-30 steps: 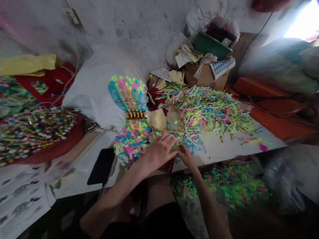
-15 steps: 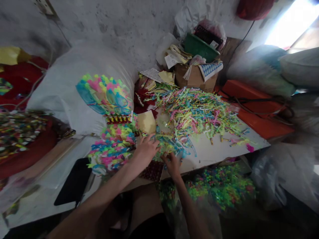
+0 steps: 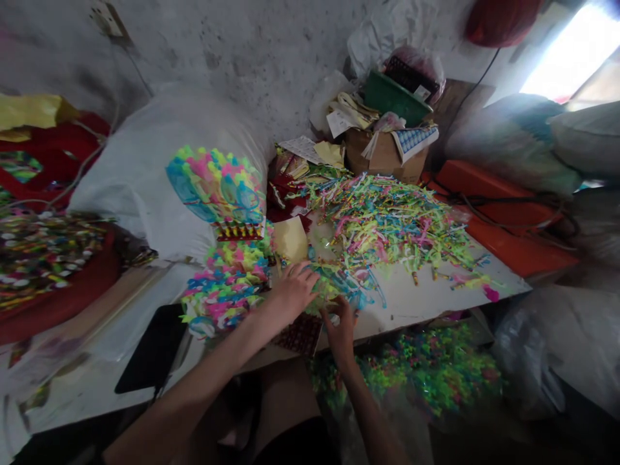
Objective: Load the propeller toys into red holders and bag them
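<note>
Both hands are over the near edge of the white table (image 3: 411, 298). My left hand (image 3: 296, 290) lies palm down with its fingers over greenish-yellow and blue translucent plastic pieces (image 3: 334, 279). Just to the right, my right hand (image 3: 340, 323) curves its thumb and fingers by the same pieces; whether it grips one is too blurred to tell. A dark red patterned card or tray (image 3: 300, 334) lies below the hands. To the left, colourful pieces fan upward from a red holder (image 3: 241, 231), above a pile of similar pieces (image 3: 225, 290).
A large heap of colourful thin pieces (image 3: 387, 216) covers the table's back. Behind it stands a cardboard box (image 3: 378, 154) with a green bin (image 3: 394, 97). A black flat object (image 3: 150, 349) lies left, near a red basin (image 3: 58, 303). Yellow paper (image 3: 290, 239) lies beyond my left hand.
The view has shifted, so the scene sits slightly farther right. My right hand's thumb and fingers look more spread, with a gap between them. Otherwise the hands stay at the same spot.
</note>
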Motion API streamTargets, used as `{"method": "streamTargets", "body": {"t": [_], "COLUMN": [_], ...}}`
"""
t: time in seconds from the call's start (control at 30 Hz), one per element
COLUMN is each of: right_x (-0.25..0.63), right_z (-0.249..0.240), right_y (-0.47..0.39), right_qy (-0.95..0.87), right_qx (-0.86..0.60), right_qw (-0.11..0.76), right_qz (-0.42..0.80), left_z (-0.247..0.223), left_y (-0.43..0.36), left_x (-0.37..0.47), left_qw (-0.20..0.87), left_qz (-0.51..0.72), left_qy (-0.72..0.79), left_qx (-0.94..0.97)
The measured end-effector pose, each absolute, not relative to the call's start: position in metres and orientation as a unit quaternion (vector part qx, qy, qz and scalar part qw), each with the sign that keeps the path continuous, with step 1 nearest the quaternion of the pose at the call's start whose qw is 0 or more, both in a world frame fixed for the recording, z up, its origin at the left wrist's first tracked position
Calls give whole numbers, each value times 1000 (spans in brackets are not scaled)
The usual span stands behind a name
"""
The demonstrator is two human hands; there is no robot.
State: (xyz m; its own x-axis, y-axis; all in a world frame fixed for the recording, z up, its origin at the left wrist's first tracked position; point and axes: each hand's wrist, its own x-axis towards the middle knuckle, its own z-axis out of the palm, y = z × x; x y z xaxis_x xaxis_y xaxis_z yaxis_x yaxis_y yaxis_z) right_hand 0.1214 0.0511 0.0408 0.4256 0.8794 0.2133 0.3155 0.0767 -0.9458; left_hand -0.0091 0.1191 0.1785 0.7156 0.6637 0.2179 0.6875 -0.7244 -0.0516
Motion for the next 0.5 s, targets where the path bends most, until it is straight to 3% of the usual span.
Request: {"method": "streamTargets", "body": {"t": [0.2, 0.5], "right_x": [123, 125], "right_z": [47, 57], "right_y": [55, 55], "right_qy": [-519, -541], "right_qx": [-627, -614], "right_qw": [492, 487], "right_qz": [311, 305], "left_z": [192, 189], "left_y": [124, 118], "left_x": [-26, -17], "left_qw": [71, 60], "left_qz": [-105, -69], "left_qy": [-363, -408], "left_qx": [-923, -908]}}
